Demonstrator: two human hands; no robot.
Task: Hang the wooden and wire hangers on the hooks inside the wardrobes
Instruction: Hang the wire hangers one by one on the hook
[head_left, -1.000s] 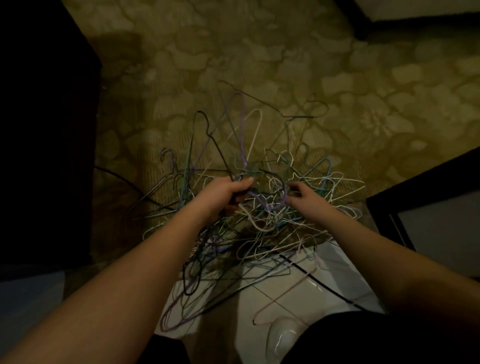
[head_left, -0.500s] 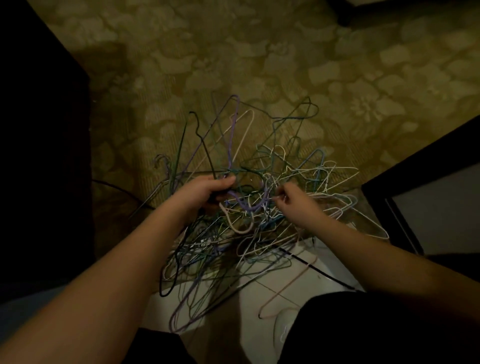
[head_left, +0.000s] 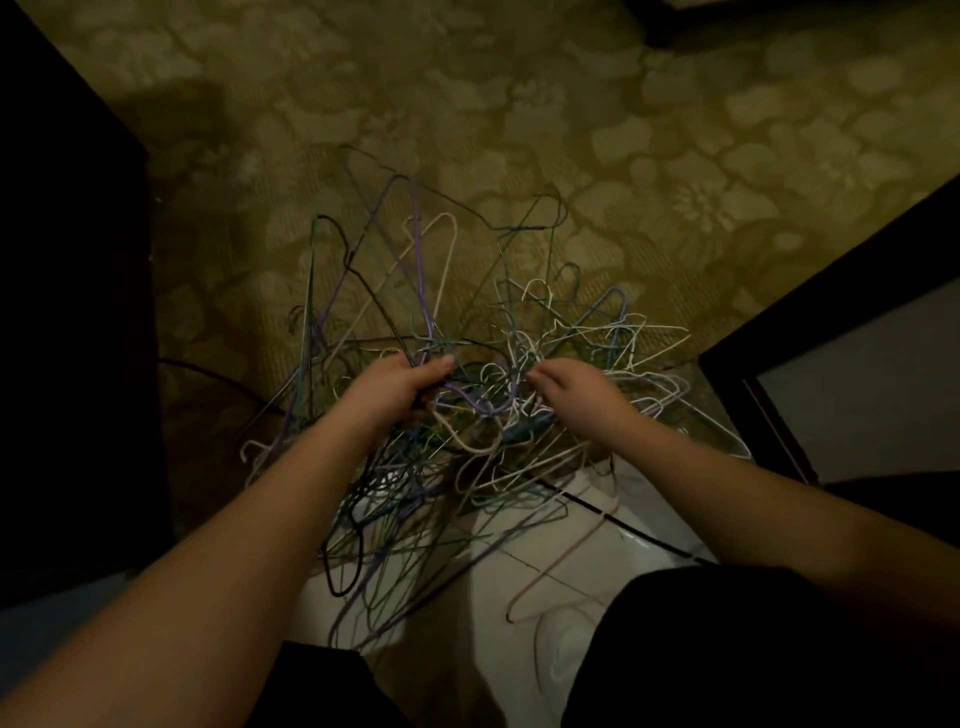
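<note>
The left hand (head_left: 395, 387) has its grip closed round several wires of the tangled wire hangers (head_left: 467, 405); the right hand (head_left: 569, 389) pinches one strand. Best to free one hook at a time, gently. The thin pastel and dark hangers lie heaped on the patterned carpet (head_left: 571, 130)

Dim floral-patterned carpet (head_left: 519, 130), white tiles (head_left: 597, 561), dark furniture (head_left: 62, 312) alongside.
</note>
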